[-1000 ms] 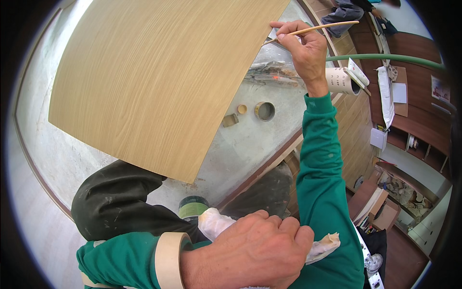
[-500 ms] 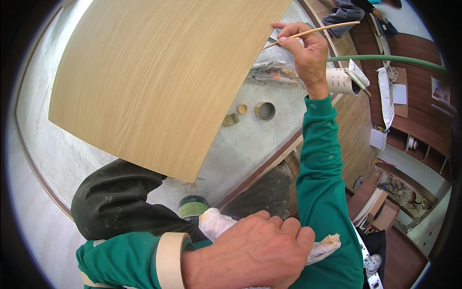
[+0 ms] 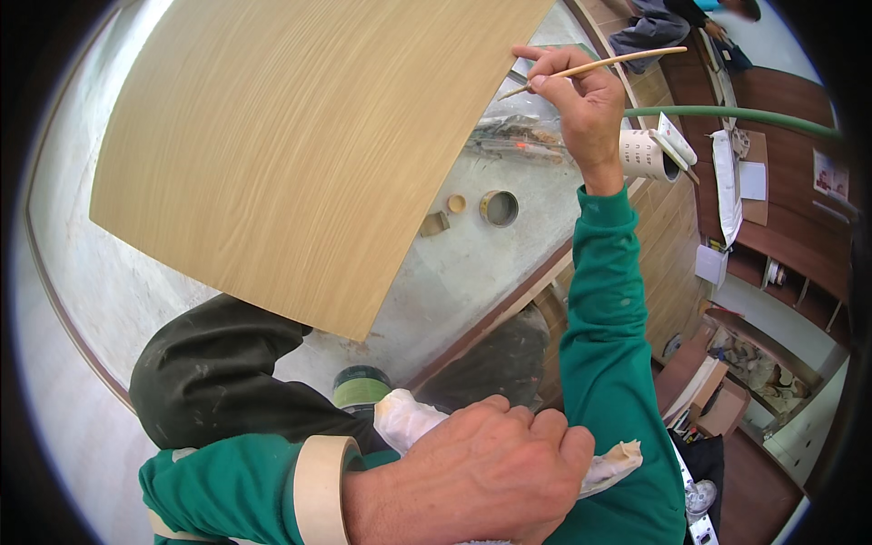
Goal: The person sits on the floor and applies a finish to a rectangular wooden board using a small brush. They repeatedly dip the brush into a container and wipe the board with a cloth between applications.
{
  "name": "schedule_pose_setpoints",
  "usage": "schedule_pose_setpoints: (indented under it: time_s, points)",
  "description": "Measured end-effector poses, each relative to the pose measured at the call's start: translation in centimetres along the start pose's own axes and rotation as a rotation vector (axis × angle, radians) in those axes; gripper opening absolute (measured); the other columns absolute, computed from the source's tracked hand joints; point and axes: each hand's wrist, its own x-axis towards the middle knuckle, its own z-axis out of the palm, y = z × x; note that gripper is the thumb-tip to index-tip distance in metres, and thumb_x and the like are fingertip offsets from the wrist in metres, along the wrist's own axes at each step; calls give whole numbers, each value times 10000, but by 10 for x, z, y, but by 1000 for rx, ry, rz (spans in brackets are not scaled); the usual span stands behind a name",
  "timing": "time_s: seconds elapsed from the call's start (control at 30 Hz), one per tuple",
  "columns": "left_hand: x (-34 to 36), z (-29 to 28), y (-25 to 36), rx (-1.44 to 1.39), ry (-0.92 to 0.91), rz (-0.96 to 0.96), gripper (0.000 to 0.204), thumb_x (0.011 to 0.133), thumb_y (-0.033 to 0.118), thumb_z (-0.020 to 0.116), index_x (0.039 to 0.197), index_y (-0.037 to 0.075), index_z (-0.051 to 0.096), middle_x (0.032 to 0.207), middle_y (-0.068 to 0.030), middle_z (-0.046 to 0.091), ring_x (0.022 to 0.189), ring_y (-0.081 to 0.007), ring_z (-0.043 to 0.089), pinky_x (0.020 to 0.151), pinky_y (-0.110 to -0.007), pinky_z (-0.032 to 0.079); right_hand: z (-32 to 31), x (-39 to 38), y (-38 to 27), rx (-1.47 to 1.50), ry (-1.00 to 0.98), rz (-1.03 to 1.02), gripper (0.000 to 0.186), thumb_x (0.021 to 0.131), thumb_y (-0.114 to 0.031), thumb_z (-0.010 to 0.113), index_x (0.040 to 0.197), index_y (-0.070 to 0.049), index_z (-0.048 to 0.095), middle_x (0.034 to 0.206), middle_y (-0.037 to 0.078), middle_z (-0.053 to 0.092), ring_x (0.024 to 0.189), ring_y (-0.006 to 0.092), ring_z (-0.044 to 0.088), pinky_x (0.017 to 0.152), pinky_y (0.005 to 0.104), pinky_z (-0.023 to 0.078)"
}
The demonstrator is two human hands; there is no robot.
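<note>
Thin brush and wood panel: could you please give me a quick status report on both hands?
Right hand shut on thin brush, tip at wood panel edge. Left hand shut on white rag. Nothing blocking the brush.

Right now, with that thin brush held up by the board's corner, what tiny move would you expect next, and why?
Probably a short stroke leftward onto the wooden panel's edge. The right hand pinches the thin brush with its tip just short of that edge, while the left hand grips a white rag.
</note>
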Motion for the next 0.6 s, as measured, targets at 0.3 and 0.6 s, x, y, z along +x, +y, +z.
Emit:
schedule_pose_setpoints:
  time_s: [0.3,0.6]
  points:
    - [-1,4,0,5,4,-14,191,667,116,665,767,3,548,692,-155,570,594,-319,589,579,-417,469,13,-15,-6,-51,-10,-68,40,815,-26,646,777,-23,660,818,33,673,1092,247,679,949,352,478]
    - [1,3,0,24,22,-16,162,679,101,649,754,-5,551,684,-163,574,591,-330,592,563,-429,482,15,-15,-4,-95,7,-112,45,811,-23,646,768,-22,659,816,39,673,1083,255,680,949,363,478]
